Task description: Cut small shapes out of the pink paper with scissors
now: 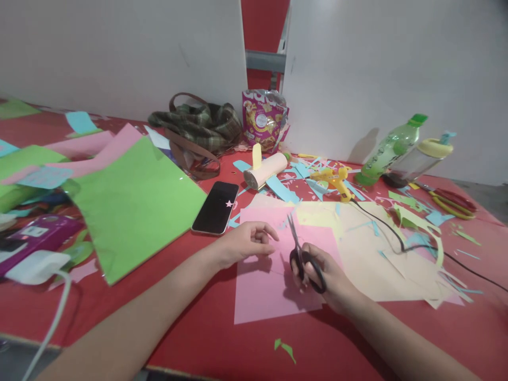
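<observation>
My right hand point(327, 275) grips a pair of scissors point(297, 244) by the black handles, blades pointing up and away from me and slightly parted. To its left, my left hand point(248, 246) hovers with fingers loosely bent and apart, and nothing shows in it. Below both hands lies a pink sheet of paper point(257, 301). A phone point(216, 207) with a dark screen rests just beyond my left wrist, and a small pink star point(229, 203) sits on it. Farther back is a pale paper-covered tube point(266, 172) with yellow and blue strips attached.
Cream paper point(369, 264) lies at right, crossed by the black cord of a yellow glue gun point(335, 180). Behind it stand a green bottle point(391, 151) and a clear cup point(420, 159). Green sheets point(138, 206) cover the left. A plaid bag point(198, 124) and snack pouch point(265, 119) stand behind.
</observation>
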`<action>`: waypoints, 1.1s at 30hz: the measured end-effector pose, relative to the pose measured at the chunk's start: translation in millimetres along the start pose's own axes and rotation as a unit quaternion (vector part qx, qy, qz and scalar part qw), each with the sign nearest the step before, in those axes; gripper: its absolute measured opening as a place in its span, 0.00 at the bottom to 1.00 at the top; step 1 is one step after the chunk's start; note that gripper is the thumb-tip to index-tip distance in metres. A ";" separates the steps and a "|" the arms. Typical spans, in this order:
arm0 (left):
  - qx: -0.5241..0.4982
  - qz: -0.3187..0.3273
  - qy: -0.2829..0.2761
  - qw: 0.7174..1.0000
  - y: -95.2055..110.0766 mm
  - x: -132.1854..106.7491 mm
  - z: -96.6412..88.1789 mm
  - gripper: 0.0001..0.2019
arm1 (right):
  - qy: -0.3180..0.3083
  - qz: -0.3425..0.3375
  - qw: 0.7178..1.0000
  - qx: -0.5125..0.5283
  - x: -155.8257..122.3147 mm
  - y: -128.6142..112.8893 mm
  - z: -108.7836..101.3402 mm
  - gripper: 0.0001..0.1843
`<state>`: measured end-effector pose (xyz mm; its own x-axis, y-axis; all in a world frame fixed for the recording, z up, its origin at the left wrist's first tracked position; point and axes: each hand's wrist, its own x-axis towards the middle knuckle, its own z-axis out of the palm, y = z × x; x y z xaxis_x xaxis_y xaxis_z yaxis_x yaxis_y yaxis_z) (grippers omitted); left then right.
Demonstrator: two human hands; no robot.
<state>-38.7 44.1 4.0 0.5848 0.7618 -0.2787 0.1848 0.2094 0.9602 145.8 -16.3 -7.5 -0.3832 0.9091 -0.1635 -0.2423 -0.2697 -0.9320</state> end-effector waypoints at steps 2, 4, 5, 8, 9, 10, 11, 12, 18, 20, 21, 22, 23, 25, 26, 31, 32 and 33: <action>0.004 0.014 0.049 0.999 -3.6 1.1 7.7 0.09 | -0.005 -0.040 0.999 0.016 0.2 0.7 -0.6 0.20; 0.004 0.012 0.064 0.998 -6.4 1.4 15.0 0.08 | 0.011 -0.072 0.997 0.020 0.5 2.3 -1.3 0.19; -0.003 0.010 0.061 0.998 -7.2 1.3 18.2 0.08 | 0.026 -0.084 0.996 0.015 0.7 3.4 -1.5 0.18; -0.017 0.018 0.065 0.998 -7.3 -0.4 26.0 0.07 | 0.077 -0.099 0.992 -0.013 1.6 6.6 -0.8 0.17; -0.019 0.019 0.068 0.997 -6.7 -1.4 28.2 0.07 | 0.091 -0.102 0.990 -0.025 1.9 7.4 -0.1 0.17; -0.022 0.018 0.068 0.997 -5.9 -2.4 30.3 0.07 | 0.102 -0.105 0.989 -0.038 2.2 8.0 0.9 0.17; -0.025 0.015 0.066 0.997 -5.1 -3.4 32.5 0.06 | 0.110 -0.108 0.987 -0.052 2.5 8.4 1.9 0.18; -0.027 0.014 0.062 0.998 -4.3 -4.4 34.6 0.06 | 0.118 -0.111 0.985 -0.064 2.6 8.6 2.9 0.18; 0.003 0.029 0.057 0.998 -5.0 -7.0 42.6 0.07 | 0.134 -0.107 0.980 -0.098 2.0 7.3 5.3 0.20; 0.002 0.037 0.044 0.998 -6.4 -6.7 42.4 0.06 | 0.134 -0.106 0.981 -0.094 2.3 7.0 4.9 0.19; 0.000 0.042 0.037 0.998 -6.9 -6.5 41.9 0.06 | 0.136 -0.107 0.981 -0.089 2.6 6.8 4.6 0.20; -0.003 0.046 0.032 0.998 -7.1 -6.3 41.3 0.07 | 0.139 -0.108 0.981 -0.084 2.9 6.7 4.3 0.20; -0.003 0.051 0.030 0.998 -6.9 -6.1 40.6 0.07 | 0.141 -0.109 0.981 -0.079 3.2 6.6 3.9 0.20; 0.005 0.055 0.038 0.998 -5.9 -5.7 39.3 0.08 | 0.141 -0.107 0.982 -0.072 3.4 6.5 2.9 0.20; 0.011 0.056 0.042 0.997 -5.2 -5.6 38.8 0.09 | 0.140 -0.107 0.982 -0.070 3.4 6.6 2.3 0.20; 0.059 0.083 0.021 0.995 -4.3 -7.3 37.7 0.09 | 0.121 -0.098 0.985 -0.079 2.0 7.5 0.6 0.20; 0.067 0.089 0.016 0.994 -4.9 -7.7 37.7 0.08 | 0.116 -0.096 0.985 -0.083 1.8 7.2 0.8 0.20; 0.073 0.093 0.014 0.993 -5.5 -8.1 37.5 0.08 | 0.111 -0.094 0.986 -0.086 1.7 6.7 1.3 0.19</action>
<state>-14.8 13.7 0.3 0.5979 0.7959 -0.0950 0.1900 -0.0256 0.9815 142.3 -17.0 -13.6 -0.1361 0.9902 -0.0320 -0.1276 -0.0496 -0.9906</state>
